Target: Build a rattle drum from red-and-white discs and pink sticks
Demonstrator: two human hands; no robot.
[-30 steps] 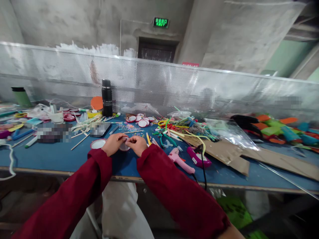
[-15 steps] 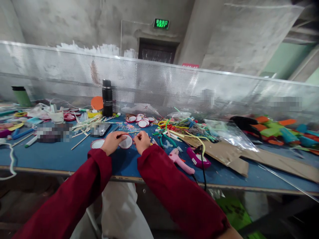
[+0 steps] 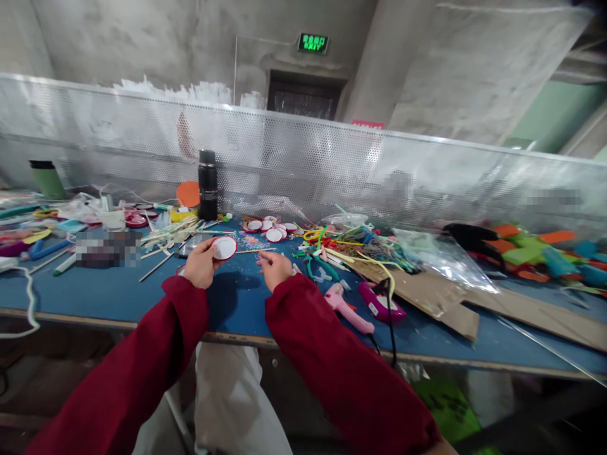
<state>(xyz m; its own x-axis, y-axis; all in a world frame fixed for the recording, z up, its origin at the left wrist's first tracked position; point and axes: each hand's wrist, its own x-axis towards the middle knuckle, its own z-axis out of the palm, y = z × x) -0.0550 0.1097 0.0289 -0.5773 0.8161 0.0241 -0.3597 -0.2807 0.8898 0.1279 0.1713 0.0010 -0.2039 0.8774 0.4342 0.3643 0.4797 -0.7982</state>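
The left hand [image 3: 202, 262] pinches the white disc [image 3: 224, 248] by its left edge, above the blue table [image 3: 246, 316]; a light grip there should keep its face clean. The right hand [image 3: 275, 270] looks pinched, but I can't tell if it holds something tiny. Half a second ago, the disc was lower and nearer those fingers.

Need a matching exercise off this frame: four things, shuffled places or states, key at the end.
Things
1. Left grip
2. Black bottle
3. Pink glue gun
4. Exit sign

Places or states
A. Lying beside a purple item
B. Lit green, above a doorway
C. Holding a red-rimmed white disc
D. Upright before the perforated screen

Pairs: 1-C, 2-D, 3-A, 4-B
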